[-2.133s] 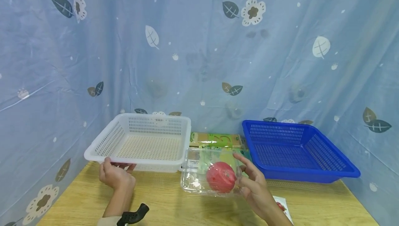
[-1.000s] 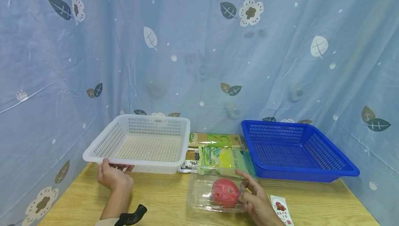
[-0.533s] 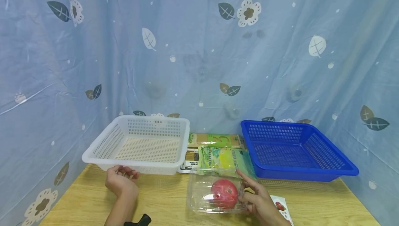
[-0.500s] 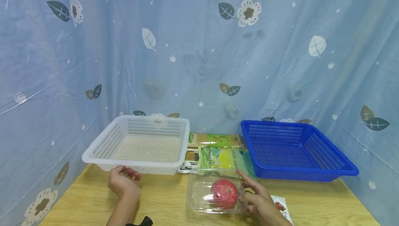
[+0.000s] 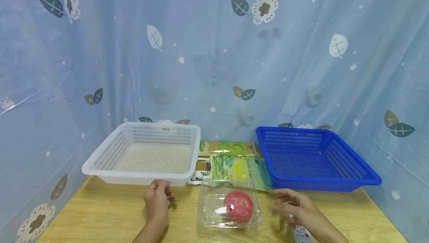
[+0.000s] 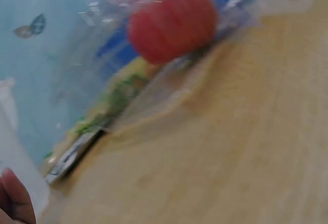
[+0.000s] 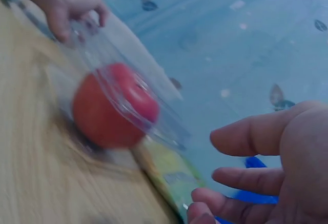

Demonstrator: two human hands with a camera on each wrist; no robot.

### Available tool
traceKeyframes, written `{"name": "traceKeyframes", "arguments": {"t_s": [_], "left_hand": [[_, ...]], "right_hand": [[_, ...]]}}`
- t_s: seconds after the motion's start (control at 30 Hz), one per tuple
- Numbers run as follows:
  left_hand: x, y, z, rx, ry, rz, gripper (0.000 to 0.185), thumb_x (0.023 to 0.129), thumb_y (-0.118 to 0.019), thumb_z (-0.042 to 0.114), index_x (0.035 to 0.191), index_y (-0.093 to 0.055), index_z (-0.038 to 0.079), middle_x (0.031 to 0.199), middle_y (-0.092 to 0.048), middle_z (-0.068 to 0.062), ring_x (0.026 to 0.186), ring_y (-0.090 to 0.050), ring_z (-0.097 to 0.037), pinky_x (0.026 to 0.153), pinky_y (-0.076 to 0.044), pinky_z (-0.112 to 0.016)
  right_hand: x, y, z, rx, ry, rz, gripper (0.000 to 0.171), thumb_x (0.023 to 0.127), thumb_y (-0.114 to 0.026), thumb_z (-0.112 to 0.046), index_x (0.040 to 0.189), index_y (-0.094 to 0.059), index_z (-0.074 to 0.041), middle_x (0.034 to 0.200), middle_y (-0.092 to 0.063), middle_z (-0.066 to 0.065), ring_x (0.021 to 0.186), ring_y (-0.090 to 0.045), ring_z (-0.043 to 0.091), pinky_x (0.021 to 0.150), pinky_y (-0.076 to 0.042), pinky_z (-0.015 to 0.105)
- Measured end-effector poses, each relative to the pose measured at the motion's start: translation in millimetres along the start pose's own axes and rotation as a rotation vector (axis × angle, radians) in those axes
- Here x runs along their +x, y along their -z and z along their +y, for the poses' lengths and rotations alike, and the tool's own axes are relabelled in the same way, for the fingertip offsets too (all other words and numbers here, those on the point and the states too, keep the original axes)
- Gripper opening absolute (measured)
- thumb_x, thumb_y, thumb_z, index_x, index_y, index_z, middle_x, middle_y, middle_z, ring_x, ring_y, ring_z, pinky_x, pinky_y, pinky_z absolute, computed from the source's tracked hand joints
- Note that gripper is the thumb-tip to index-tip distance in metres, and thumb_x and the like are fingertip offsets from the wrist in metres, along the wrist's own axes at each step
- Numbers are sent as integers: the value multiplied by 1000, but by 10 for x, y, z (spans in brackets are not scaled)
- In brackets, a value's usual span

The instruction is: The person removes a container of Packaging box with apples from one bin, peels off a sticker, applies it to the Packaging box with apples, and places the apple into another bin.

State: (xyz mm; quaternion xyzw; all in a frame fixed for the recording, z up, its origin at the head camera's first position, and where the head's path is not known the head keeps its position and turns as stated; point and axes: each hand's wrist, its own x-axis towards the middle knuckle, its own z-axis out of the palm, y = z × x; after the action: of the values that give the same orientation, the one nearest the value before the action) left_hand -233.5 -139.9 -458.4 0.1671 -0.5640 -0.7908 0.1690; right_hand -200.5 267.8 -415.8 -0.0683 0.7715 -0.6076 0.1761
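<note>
A clear plastic clamshell box (image 5: 211,207) with a round red fruit (image 5: 238,206) inside stands on the wooden table, in front of the green and yellow packets. To its right is my right hand (image 5: 303,211), fingers spread and apart from the box, holding nothing. Under that hand lies a small printed card (image 5: 301,233), partly covered. My left hand (image 5: 158,200) hovers left of the box, in front of the white basket (image 5: 134,177), its fingers loosely curled around nothing. The right wrist view shows the fruit (image 7: 115,108) behind the box's clear wall, blurred.
A blue basket (image 5: 321,185) stands at the back right. Between the baskets lie a yellow-green packet (image 5: 239,168), a tan and green packet (image 5: 231,148) and a black-and-white packet (image 5: 202,168). A blue patterned curtain (image 5: 201,68) hangs behind.
My left hand has let go of the white basket's rim and moved right, towards the box. The box was lowered to the table, and my right hand has released it and drawn off to the right.
</note>
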Motion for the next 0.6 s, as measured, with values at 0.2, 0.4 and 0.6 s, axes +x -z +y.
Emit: {"name": "traceKeyframes", "arguments": {"t_s": [0.2,0.4,0.6], "left_hand": [[-30,-7,-49,-20,56,-218,15,100,-54,15,90,-51,5,76,-53,-3,59,-55,-13,52,-54,-27],[-74,-62,-88,17,137,-396,29,100,-61,30,101,-56,1,84,-56,-4,71,-57,-15,57,-57,-31],[-114,-113,-136,45,152,-577,41,98,-65,27,123,-46,-1,93,-56,-5,74,-59,-16,58,-57,-32]], "right_hand": [[-38,144,74,-126,38,142,54,97,-67,-16,143,-47,6,116,-56,17,69,-55,17,55,-53,34],[-36,199,233,-350,136,346,47,85,-78,-3,128,-62,2,114,-62,17,80,-61,15,61,-57,33],[-89,326,355,-476,113,308,42,82,-81,-7,120,-66,4,108,-69,11,81,-60,9,67,-53,27]]}}
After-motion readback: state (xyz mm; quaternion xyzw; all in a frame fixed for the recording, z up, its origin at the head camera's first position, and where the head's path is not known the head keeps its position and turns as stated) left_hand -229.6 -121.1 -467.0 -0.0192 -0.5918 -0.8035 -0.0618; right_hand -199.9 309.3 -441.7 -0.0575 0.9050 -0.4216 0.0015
